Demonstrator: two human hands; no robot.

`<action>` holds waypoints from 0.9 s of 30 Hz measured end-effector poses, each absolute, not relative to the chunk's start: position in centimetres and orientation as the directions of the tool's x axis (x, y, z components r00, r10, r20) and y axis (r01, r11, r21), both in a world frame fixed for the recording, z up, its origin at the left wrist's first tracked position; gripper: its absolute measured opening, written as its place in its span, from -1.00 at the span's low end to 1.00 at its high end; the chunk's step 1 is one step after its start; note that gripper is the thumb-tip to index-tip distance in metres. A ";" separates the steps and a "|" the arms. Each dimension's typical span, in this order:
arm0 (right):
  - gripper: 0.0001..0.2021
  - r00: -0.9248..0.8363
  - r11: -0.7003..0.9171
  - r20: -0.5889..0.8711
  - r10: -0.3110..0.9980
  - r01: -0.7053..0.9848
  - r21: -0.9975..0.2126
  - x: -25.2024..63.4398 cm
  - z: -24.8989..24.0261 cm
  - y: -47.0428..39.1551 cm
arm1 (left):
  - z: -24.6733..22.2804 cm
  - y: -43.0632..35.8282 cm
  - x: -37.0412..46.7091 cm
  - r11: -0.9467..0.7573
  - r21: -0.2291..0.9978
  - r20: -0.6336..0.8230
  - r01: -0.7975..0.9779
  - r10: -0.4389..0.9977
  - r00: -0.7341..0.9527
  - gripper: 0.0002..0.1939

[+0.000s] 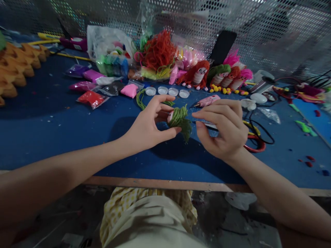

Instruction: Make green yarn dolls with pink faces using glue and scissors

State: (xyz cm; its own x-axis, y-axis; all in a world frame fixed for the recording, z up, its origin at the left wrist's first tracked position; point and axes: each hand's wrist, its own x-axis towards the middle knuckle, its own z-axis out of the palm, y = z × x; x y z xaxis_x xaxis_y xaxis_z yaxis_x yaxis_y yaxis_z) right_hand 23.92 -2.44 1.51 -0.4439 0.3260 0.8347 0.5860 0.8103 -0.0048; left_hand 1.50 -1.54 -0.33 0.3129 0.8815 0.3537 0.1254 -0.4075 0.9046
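My left hand point(152, 124) is closed around a small doll point(177, 117) with green yarn hair and a pale face, held on its side above the blue table. Green yarn strands trail behind that hand, and a darker green tuft hangs from the doll's right end. Just right of the doll, my right hand point(222, 127) has its thumb and fingers bent close together. A thin dark tool with a pale shine point(208, 126) lies between those fingers, its tip toward the doll.
Behind the hands are clay bags point(91, 99), clear round lids point(162, 90), red yarn point(160, 50), finished yarn dolls point(200, 74) and a pink pen-like tool point(209, 100). Red-handled scissors point(256, 146) and a black cable are at the right. The table's wooden edge point(155, 183) runs in front.
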 end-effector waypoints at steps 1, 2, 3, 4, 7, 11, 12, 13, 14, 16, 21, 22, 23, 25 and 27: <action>-0.71 -0.459 0.815 0.829 0.320 0.579 0.006 23.9 1.4 -2.4 | -0.4 -1.5 1.5 -0.407 0.905 0.355 0.120 0.881 0.314 -0.33; -0.70 -0.479 0.818 0.821 0.311 0.575 0.025 23.9 1.3 -2.3 | -0.4 -1.6 1.5 -0.405 0.907 0.354 0.114 0.880 0.316 -0.33; -0.69 -0.500 0.818 0.813 0.298 0.573 0.052 23.9 1.2 -2.2 | -0.3 -1.6 1.5 -0.401 0.909 0.350 0.110 0.881 0.319 -0.33; -0.68 -0.522 0.814 0.805 0.283 0.574 0.086 24.0 1.2 -2.1 | -0.3 -1.6 1.5 -0.392 0.914 0.341 0.107 0.883 0.324 -0.33; -0.67 -0.589 0.792 0.772 0.237 0.578 0.198 24.1 1.1 -2.0 | 0.0 -1.7 1.6 -0.351 0.931 0.302 0.099 0.894 0.331 -0.34; -0.66 -0.479 0.843 0.820 0.313 0.538 -0.008 24.1 1.3 -2.1 | 0.0 -1.7 1.5 -0.367 0.923 0.316 0.118 0.895 0.314 -0.30; -0.70 -0.412 0.846 0.828 0.380 0.516 -0.131 24.0 1.4 -2.2 | 0.0 -1.6 1.4 -0.394 0.910 0.341 0.129 0.888 0.309 -0.29; -0.76 -0.363 0.834 0.814 0.455 0.494 -0.246 24.0 1.5 -2.2 | 0.0 -1.6 1.4 -0.427 0.893 0.372 0.139 0.877 0.304 -0.29; -0.83 -0.333 0.809 0.782 0.526 0.479 -0.340 23.9 1.6 -2.2 | -0.1 -1.6 1.3 -0.462 0.875 0.406 0.146 0.863 0.300 -0.29; -0.89 -0.336 0.748 0.687 0.644 0.464 -0.475 23.6 1.6 -2.2 | -0.2 -1.6 1.2 -0.520 0.840 0.459 0.158 0.834 0.306 -0.28; -0.93 -0.333 0.561 0.466 0.820 0.302 -0.771 23.0 1.0 -2.1 | -0.3 -1.8 1.0 -0.567 0.793 0.485 0.222 0.808 0.333 -0.25; -0.92 -0.330 0.511 0.423 0.844 0.258 -0.820 22.9 0.9 -2.1 | -0.2 -1.8 1.0 -0.575 0.785 0.490 0.230 0.804 0.338 -0.25; -0.89 -0.331 0.462 0.380 0.864 0.219 -0.860 22.8 0.8 -2.1 | -0.1 -1.9 1.0 -0.584 0.777 0.496 0.235 0.798 0.343 -0.25; -0.84 -0.340 0.380 0.313 0.887 0.154 -0.912 22.8 0.6 -2.1 | 0.0 -2.0 1.0 -0.592 0.767 0.499 0.247 0.793 0.351 -0.25; -0.81 -0.349 0.320 0.265 0.899 0.108 -0.941 22.8 0.6 -2.1 | 0.2 -2.2 1.0 -0.588 0.762 0.491 0.270 0.797 0.352 -0.25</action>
